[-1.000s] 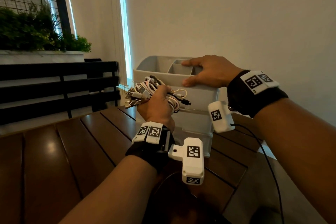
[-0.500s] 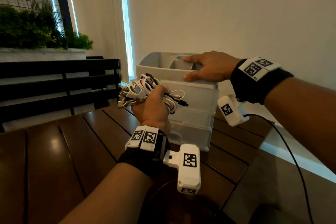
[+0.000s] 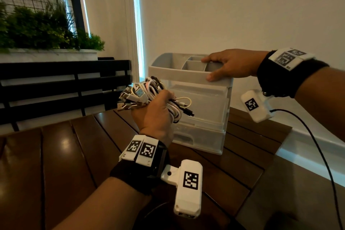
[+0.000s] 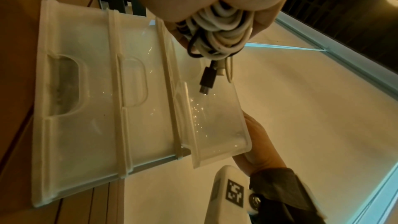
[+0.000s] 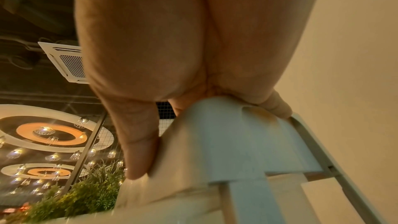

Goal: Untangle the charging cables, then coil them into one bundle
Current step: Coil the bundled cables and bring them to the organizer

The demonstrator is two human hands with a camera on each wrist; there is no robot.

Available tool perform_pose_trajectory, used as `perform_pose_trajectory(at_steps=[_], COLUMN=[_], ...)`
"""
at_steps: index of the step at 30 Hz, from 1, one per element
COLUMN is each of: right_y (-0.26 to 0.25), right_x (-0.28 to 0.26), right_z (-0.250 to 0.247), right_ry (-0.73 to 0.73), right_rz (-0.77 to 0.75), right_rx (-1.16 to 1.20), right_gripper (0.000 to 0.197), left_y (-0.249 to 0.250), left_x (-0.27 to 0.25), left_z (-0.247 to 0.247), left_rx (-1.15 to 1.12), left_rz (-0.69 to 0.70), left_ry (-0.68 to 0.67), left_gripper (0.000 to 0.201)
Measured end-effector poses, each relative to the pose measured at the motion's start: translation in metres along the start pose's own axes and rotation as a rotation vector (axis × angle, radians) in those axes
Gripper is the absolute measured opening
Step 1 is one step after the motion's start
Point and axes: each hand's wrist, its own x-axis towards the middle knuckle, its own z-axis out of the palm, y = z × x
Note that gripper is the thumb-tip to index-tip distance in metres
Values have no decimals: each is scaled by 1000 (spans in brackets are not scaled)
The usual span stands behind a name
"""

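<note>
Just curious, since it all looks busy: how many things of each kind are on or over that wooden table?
Tangled bunch of white and black charging cables: 1
Translucent plastic drawer organiser: 1
Hands, left hand and right hand: 2
White tagged wrist cameras: 2
Total: 6

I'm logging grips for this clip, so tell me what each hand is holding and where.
The left hand grips the tangled cable bundle around its middle. The right hand holds the plastic drawer organizer by its top front rim, thumb on the front.
</note>
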Motion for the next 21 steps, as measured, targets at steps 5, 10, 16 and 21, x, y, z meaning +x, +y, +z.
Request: perform_pose_trajectory(at_steps=[5,10,16,21], right_y=[-1,-1,-1,2], right_x=[-1,-1,0,0], right_z=[0,-1,-1,-3], right_ry=[0,3,2,-15], right_rz=[7,8,11,-11], right_rx=[-7,-17,-3,10], right_gripper=[69,69,69,69], left_y=[16,67,119,117], left_x=[-10,3,51,65], left_z=[2,21,48,65], left_rx=[87,279,798,1438], left_rz=[-6,479,786,785], left_ry=[-61,-95,-351,-719], left_gripper=[25,23,32,50])
